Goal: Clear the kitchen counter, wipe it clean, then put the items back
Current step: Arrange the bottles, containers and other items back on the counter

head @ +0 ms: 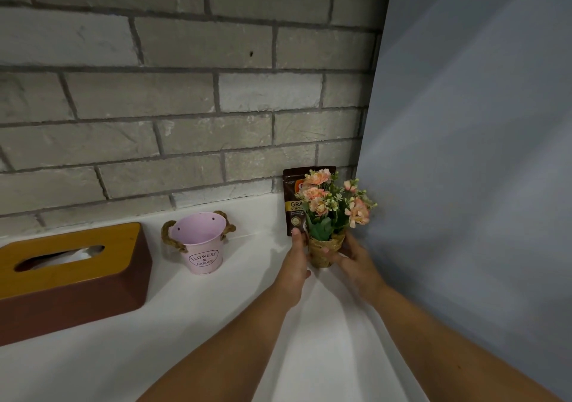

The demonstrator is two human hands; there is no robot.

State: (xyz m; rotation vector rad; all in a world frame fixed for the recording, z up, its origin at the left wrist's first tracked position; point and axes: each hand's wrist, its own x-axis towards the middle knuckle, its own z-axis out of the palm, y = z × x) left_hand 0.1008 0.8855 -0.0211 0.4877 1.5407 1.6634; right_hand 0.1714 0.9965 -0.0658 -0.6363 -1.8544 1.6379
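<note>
A small pot of pink artificial flowers (328, 209) in a woven tan wrap stands on the white counter (216, 324) near the right corner. My left hand (295, 265) lies against the pot's left side with fingers fairly straight. My right hand (353, 257) curls round its right side. Directly behind the flowers a brown coffee pouch (292, 197) leans on the brick wall, partly hidden by the blooms. To the left sit a pink metal bucket (201, 243) with rope handles and a brown tissue box (71, 277) with a yellow lid.
A grey brick wall (185, 92) runs along the back of the counter. A plain blue-grey wall (479, 154) closes off the right side close to the flowers. Bare white counter lies in front of the bucket and tissue box.
</note>
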